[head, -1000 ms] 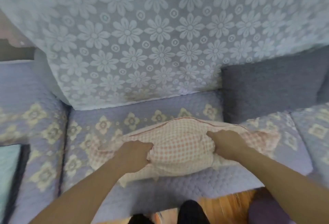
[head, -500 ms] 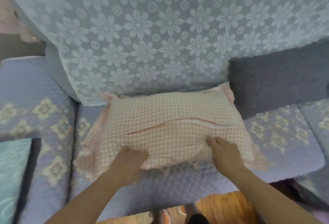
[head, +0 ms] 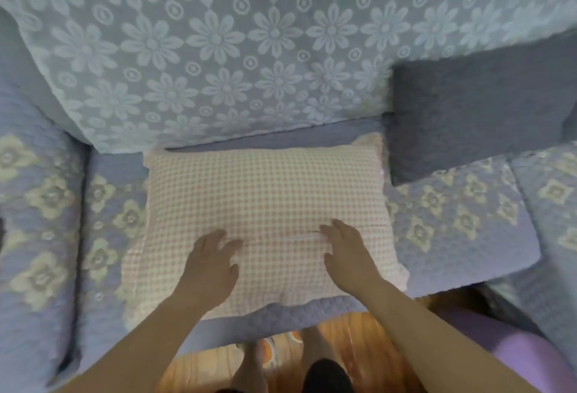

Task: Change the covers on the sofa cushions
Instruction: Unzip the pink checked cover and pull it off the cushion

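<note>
1. The cushion, in a pink-checked cover, lies flat on the sofa seat, its far edge near the backrest throw.
2. The left hand rests on the cushion's near half, fingers spread, grip open.
3. The right hand lies flat near the cushion's near right corner, grip open, fingertips at a seam in the cover.
4. A grey cushion stands just right of the checked one.
</note>
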Demonstrator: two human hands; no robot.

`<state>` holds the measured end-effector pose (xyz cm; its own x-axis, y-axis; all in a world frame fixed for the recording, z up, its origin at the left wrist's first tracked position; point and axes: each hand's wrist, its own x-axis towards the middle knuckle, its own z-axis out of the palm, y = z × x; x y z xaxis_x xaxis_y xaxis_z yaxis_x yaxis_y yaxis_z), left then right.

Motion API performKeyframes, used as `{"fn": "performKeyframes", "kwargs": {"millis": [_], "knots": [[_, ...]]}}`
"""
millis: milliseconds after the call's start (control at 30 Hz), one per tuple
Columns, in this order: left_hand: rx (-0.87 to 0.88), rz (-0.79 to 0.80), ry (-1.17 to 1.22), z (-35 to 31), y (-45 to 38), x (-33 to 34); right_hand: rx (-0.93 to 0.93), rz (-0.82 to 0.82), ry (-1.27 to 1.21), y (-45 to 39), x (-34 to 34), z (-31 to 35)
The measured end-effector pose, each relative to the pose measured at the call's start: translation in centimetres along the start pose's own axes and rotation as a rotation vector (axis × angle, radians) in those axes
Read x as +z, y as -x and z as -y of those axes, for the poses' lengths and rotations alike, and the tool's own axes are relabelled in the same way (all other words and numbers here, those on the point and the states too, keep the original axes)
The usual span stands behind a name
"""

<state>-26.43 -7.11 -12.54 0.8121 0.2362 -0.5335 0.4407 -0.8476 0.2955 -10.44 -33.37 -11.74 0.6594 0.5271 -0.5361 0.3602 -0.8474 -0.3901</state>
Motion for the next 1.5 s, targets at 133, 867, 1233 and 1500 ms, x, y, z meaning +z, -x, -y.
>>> {"fn": "performKeyframes", "kwargs": {"millis": [133,867,1233,1500], "knots": [[0.216,-0.102,-0.092,-3.9,-1.8,1.5,0.019,-0.027,0.046,2.9,1.8,-3.4],[0.122,-0.262,-0.159,-7.2,-3.4,-1.5,0.710,0.001,-0.377,-4.5,-0.7,-15.9],[-0.112,-0.171,0.020,-6.1,-2.1,-0.3,0.693,0.012,-0.999,-3.6,-0.8,-16.5],[-0.241,-0.088,0.076,-2.6,0.5,0.7,0.761,-0.022,-0.840,-5.2,-1.6,-16.7]]}}
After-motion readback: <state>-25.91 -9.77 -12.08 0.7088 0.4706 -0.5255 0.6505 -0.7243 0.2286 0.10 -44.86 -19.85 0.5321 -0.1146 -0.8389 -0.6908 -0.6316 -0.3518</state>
